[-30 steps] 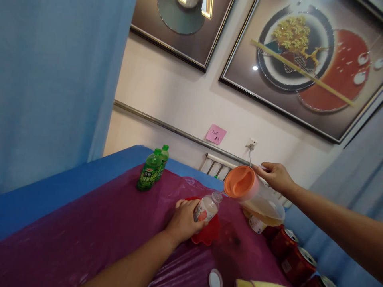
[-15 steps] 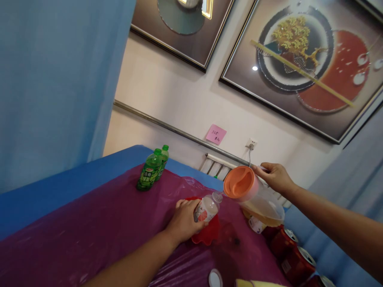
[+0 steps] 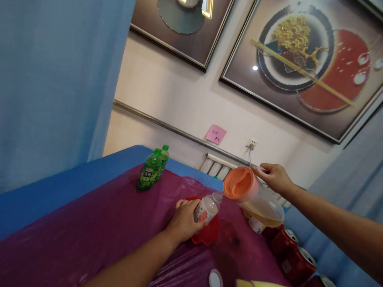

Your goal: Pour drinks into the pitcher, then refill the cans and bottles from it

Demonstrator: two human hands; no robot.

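My left hand (image 3: pixel 183 220) grips a small clear bottle (image 3: pixel 207 207) with a pink-and-white label, tilted over a red dish (image 3: pixel 210 233) on the purple plastic sheet (image 3: pixel 98 231). My right hand (image 3: pixel 273 177) holds the handle of a clear pitcher (image 3: pixel 259 201) with an orange lid (image 3: pixel 239 183). The pitcher is tipped toward the bottle, its spout right at the bottle's open mouth. Pale amber liquid sits in the lower side of the pitcher.
Two green bottles (image 3: pixel 151 168) stand at the far left of the sheet. Red cans (image 3: pixel 291 255) lie at the right edge, with a small labelled pot (image 3: pixel 256 224) under the pitcher. A white cap (image 3: pixel 214 278) lies near me. Blue cloth (image 3: pixel 44 191) borders the sheet.
The pitcher and my right hand have edged very slightly left and down toward the bottle. My left hand and the bottle have stayed in place.
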